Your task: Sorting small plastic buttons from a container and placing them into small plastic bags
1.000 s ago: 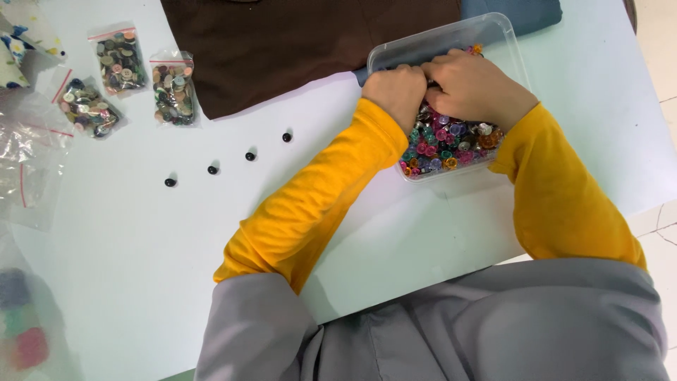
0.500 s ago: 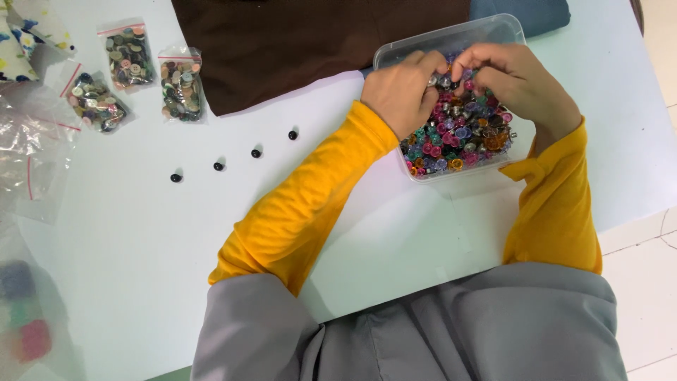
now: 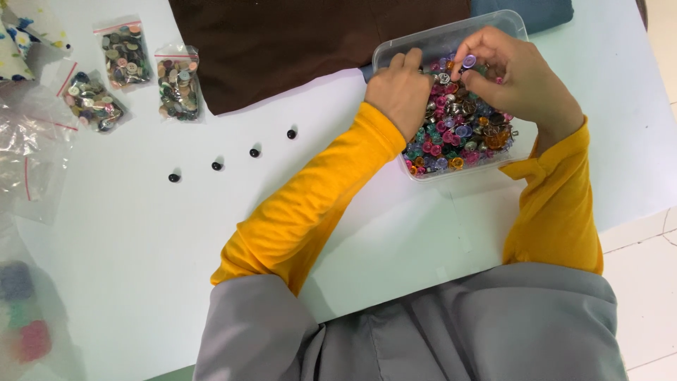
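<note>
A small lilac button [image 3: 469, 61] is pinched between the thumb and fingertips of the right hand [image 3: 518, 85]. This pinch is held just above the heap of colourful buttons [image 3: 462, 134], over the far part of a clear plastic box [image 3: 451, 35]. The other fingers of this hand are curled, and the palm lies over the right side of the heap.

Just to the left of the pinch, the left hand [image 3: 398, 95] is rested on the left wall of the box, with its fingers bent down into the buttons. Whether something is gripped by these fingers cannot be told, because the fingertips are hidden among the buttons. Both arms are covered by yellow sleeves [image 3: 310, 204].

Beyond the pinch, a dark brown cloth [image 3: 296, 42] is spread on the pale table [image 3: 127, 240], and the far rim of the box is touching it. Well to the left of the grip, four small black beads [image 3: 233, 156] are laid in a slanted row on the table. Still further left, three small clear bags of buttons [image 3: 123, 70] are seen, and near them an empty clear bag [image 3: 32, 162].
</note>
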